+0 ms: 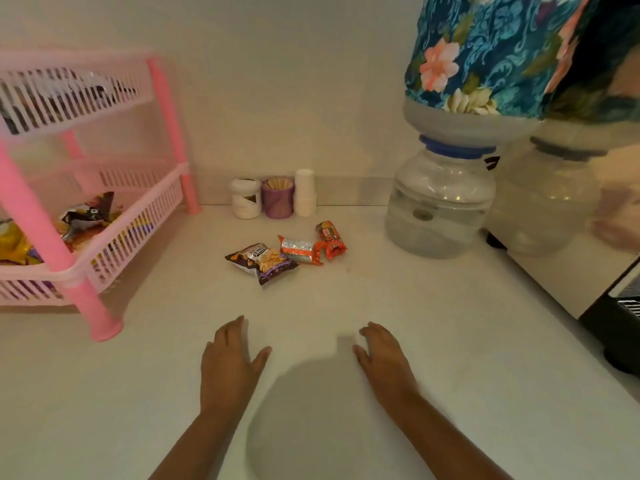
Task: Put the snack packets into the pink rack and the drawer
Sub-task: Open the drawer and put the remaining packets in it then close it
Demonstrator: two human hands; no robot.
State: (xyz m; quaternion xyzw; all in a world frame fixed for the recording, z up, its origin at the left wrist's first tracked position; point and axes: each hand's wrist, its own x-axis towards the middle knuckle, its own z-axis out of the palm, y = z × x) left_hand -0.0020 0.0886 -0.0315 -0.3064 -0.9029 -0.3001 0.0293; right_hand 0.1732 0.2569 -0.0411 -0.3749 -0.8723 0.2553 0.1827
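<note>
Snack packets [287, 256] well beyond fingertips [239, 322] (both hands flat, empty).

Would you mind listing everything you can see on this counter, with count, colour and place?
pink rack: one, two tiers, far left of the counter
packets in rack: several, yellow, dark and silver, lower tier; upper-tier contents unclear
peanut packet: one, purple, counter middle
silver-orange packet: one, right of the peanut packet
orange-red packet: one, rightmost of the three
white jar: one, by the back wall
purple holder: one, sticks inside, beside the jar
paper cups: one white stack, beside the holder
water bottle: one, inverted, floral blue cover, right
left hand: open, empty, over the counter
right hand: open, empty, over the counter
</note>
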